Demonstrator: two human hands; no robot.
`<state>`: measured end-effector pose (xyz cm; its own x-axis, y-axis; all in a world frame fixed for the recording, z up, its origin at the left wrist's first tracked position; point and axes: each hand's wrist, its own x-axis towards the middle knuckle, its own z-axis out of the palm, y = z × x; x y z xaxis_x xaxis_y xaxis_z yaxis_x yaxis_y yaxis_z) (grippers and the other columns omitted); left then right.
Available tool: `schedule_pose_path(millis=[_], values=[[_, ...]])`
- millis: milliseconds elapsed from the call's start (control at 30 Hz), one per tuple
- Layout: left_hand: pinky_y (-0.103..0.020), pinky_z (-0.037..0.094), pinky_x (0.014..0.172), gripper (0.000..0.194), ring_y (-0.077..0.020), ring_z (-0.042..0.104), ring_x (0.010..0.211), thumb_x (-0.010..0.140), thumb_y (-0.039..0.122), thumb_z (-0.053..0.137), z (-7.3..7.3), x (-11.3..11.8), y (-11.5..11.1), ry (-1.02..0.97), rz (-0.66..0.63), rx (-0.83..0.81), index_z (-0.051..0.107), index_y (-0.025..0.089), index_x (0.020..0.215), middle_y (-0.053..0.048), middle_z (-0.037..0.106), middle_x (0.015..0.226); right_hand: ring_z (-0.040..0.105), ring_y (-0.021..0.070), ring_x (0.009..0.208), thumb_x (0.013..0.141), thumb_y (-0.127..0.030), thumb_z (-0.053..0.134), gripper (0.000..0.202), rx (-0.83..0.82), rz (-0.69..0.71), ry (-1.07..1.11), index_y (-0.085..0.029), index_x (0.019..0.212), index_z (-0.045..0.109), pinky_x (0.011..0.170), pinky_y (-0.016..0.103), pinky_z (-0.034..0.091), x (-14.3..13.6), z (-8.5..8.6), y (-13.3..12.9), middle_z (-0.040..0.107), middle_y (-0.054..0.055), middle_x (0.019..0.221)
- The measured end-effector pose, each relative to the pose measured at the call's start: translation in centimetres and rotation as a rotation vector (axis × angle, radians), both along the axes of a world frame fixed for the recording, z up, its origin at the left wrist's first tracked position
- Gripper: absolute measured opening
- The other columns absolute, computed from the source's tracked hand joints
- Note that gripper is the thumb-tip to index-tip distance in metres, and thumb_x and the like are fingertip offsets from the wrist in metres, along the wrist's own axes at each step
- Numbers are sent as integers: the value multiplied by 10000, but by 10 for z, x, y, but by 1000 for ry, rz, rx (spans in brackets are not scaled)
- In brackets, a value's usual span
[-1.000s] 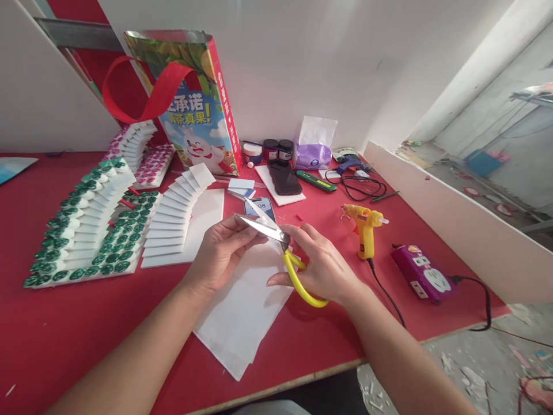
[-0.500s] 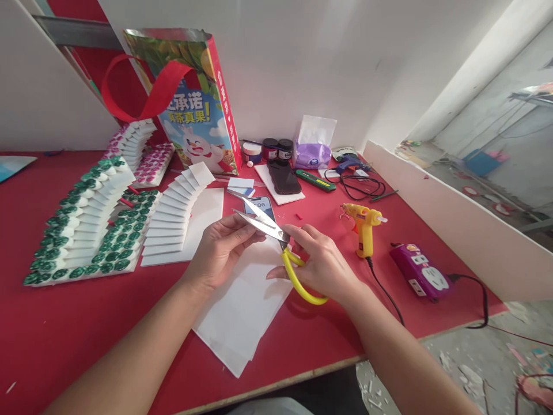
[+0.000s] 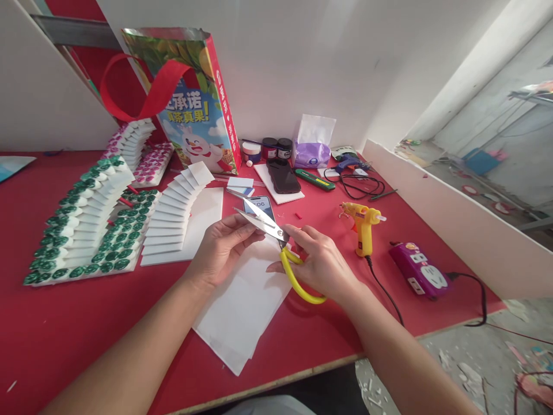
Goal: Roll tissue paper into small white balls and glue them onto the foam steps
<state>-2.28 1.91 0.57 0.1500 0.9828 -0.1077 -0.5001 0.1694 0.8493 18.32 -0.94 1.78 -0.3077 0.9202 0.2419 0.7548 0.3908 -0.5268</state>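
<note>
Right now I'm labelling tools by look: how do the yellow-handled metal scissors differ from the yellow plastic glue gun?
The yellow-handled metal scissors are in the right hand, while the yellow plastic glue gun rests untouched on the red table. The scissors have silver blades, spread apart; the glue gun has a bulky body and a black cord leaving its grip. Both have yellow grips.

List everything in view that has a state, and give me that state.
Scissors: blades open, held by the right hand
Lower phone: screen lit
Black phone: screen dark
Tissue pack: open, tissue sticking out
Shopping bag: standing upright
Yellow glue gun: not held; hot or cold, cannot tell
</note>
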Motion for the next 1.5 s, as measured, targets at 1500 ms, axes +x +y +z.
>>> schedule_pose_path(millis=[1500], values=[[-223, 615, 764, 262, -133, 728, 728, 635, 235, 946, 6, 22, -14, -21, -246, -187, 799, 125, 822, -50, 782, 792, 508, 156, 627, 871, -704, 588, 636, -316, -331, 134, -156, 1157, 739, 594, 261, 433, 1, 10, -63, 664, 58, 793]])
